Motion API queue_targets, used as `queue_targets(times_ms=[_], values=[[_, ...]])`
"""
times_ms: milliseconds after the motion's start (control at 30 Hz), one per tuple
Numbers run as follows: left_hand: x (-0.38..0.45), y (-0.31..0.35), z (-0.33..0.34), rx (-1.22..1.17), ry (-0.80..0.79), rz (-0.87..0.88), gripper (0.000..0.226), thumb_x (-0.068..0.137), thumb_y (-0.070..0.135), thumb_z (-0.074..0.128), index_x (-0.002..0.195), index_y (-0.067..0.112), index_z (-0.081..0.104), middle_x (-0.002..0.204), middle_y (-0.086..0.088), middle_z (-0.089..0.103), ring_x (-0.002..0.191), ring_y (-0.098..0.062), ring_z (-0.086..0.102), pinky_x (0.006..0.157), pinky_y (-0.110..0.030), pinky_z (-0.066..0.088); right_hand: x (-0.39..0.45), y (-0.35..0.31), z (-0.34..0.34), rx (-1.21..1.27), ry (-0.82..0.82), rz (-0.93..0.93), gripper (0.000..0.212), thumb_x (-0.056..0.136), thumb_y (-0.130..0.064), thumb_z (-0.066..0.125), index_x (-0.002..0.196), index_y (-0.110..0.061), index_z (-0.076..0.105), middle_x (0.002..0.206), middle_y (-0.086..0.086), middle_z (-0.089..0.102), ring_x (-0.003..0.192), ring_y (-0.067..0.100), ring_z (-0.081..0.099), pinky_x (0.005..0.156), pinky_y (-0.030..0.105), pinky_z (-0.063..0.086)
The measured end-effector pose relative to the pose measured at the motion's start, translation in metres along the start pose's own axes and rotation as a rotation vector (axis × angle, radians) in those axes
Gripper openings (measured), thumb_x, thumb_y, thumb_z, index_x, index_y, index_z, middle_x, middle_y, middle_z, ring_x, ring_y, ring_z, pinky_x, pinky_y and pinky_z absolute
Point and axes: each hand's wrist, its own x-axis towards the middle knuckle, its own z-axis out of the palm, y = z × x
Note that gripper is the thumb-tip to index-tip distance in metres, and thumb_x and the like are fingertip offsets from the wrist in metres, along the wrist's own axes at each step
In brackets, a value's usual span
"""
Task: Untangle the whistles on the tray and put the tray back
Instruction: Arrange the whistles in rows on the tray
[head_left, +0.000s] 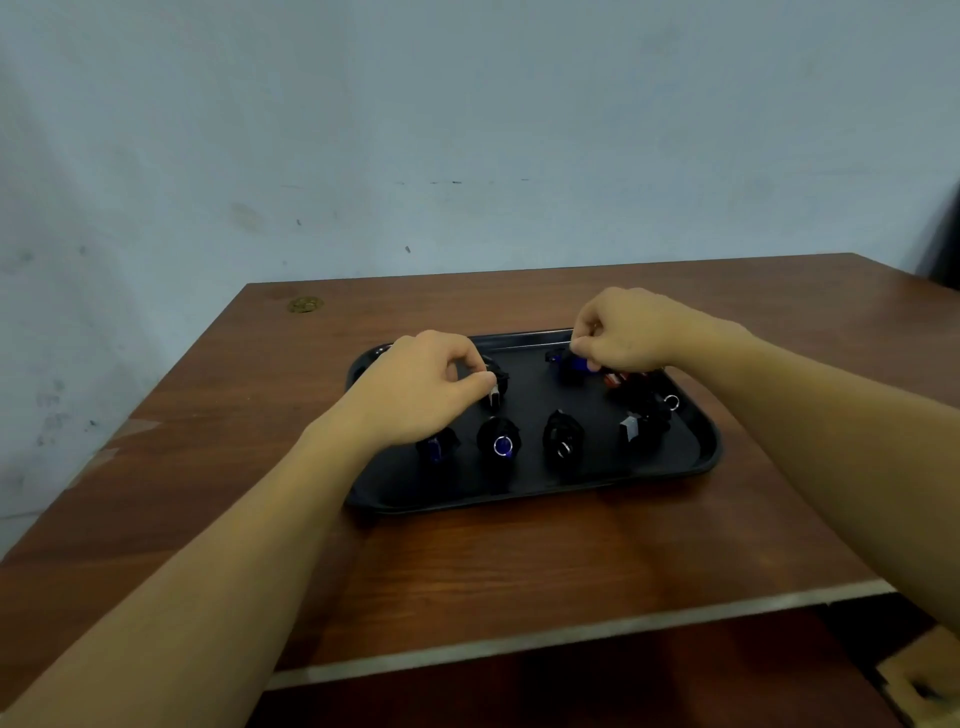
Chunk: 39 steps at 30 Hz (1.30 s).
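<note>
I see my left hand (421, 387) pinching a whistle (496, 387) mid-frame on the tray (696, 457), my right hand (621, 332) gripping a blue one (569, 362) just right, both apart.

left hand (421, 387) pinching whistle (496, 387), black tray (696, 462)

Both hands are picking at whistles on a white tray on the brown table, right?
Nearly. The tray is black, not white, as the head view shows. The rest holds: the left hand and right hand each pinch at whistles on it, and it sits on the brown table.
</note>
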Motion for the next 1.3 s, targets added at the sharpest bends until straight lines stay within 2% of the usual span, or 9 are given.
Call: queue_targets(times_ms=[100,200,300,433,567,700,833,1133,1300], values=[[0.005,-0.003,0.000,-0.008,0.010,-0.021,0.018,0.095,0.041,0.060,0.093,0.026,0.069,0.063,0.003,0.063,0.061,-0.013,0.059,0.068,-0.034,0.050,0.017,0.012,0.003,-0.011,0.067,0.028,0.018,0.093,-0.017,0.057,0.105,-0.023,0.070,0.108,-0.002,0.072,0.104,0.024,0.065,0.089,0.034,0.050],[0.016,-0.002,0.002,0.003,0.022,-0.033,0.019,0.095,0.040,0.060,0.090,0.024,0.069,0.062,0.005,0.062,0.059,-0.010,0.058,0.061,-0.030,0.048,0.030,0.016,0.011,-0.085,-0.027,0.014,0.024,0.094,-0.032,0.063,0.118,-0.030,0.066,0.117,-0.002,0.067,0.121,0.028,0.050,0.104,0.040,0.043],[0.027,0.000,0.005,0.015,0.031,-0.023,0.019,0.095,0.038,0.061,0.089,0.023,0.069,0.061,0.010,0.057,0.057,-0.005,0.053,0.055,-0.025,0.038,0.037,0.014,0.023,-0.141,-0.090,-0.036,0.037,0.092,-0.046,0.066,0.127,-0.034,0.060,0.112,-0.005,0.061,0.116,0.026,0.045,0.097,0.042,0.047],[0.035,0.001,0.010,0.013,0.036,-0.031,0.018,0.095,0.038,0.061,0.088,0.023,0.069,0.062,0.010,0.056,0.060,-0.007,0.053,0.058,-0.026,0.039,0.044,0.011,0.027,-0.176,-0.047,-0.079,0.037,0.088,-0.045,0.071,0.119,-0.026,0.063,0.104,0.001,0.069,0.083,0.021,0.057,0.074,0.032,0.047],[0.036,0.001,0.012,0.023,0.053,-0.028,0.019,0.095,0.039,0.060,0.086,0.025,0.068,0.061,0.009,0.056,0.060,-0.010,0.054,0.058,-0.027,0.040,0.045,0.004,0.029,-0.198,0.006,-0.116,0.048,0.083,-0.058,0.071,0.116,-0.024,0.059,0.095,-0.003,0.062,0.108,0.024,0.049,0.078,0.038,0.048],[0.034,0.001,0.010,0.027,0.051,-0.024,0.019,0.095,0.039,0.060,0.085,0.025,0.068,0.060,0.008,0.057,0.059,-0.010,0.054,0.057,-0.027,0.039,0.043,-0.005,0.029,-0.103,0.041,-0.091,0.051,0.080,-0.064,0.070,0.111,-0.025,0.058,0.108,0.001,0.068,0.097,0.025,0.063,0.082,0.041,0.056],[0.031,0.002,0.010,0.026,0.060,-0.022,0.020,0.095,0.039,0.060,0.083,0.025,0.068,0.056,0.006,0.056,0.056,-0.011,0.054,0.058,-0.028,0.043,0.037,-0.014,0.034,-0.128,0.066,-0.060,0.049,0.087,-0.062,0.064,0.124,-0.031,0.057,0.123,-0.001,0.064,0.108,0.027,0.060,0.081,0.036,0.047],[0.028,0.002,0.008,0.007,0.058,-0.030,0.019,0.094,0.039,0.060,0.081,0.027,0.067,0.058,0.009,0.057,0.056,-0.008,0.053,0.058,-0.026,0.039,0.035,-0.019,0.032,-0.137,-0.035,-0.013,0.035,0.095,-0.059,0.053,0.109,-0.029,0.066,0.118,0.001,0.067,0.100,0.027,0.062,0.080,0.036,0.048],[0.027,0.003,0.006,0.007,0.056,-0.032,0.019,0.095,0.040,0.060,0.082,0.027,0.067,0.058,0.009,0.057,0.055,-0.007,0.052,0.057,-0.025,0.037,0.035,-0.016,0.028,-0.109,-0.016,0.010,0.046,0.092,-0.069,0.049,0.107,-0.028,0.063,0.111,0.001,0.065,0.098,0.027,0.061,0.081,0.038,0.050]])
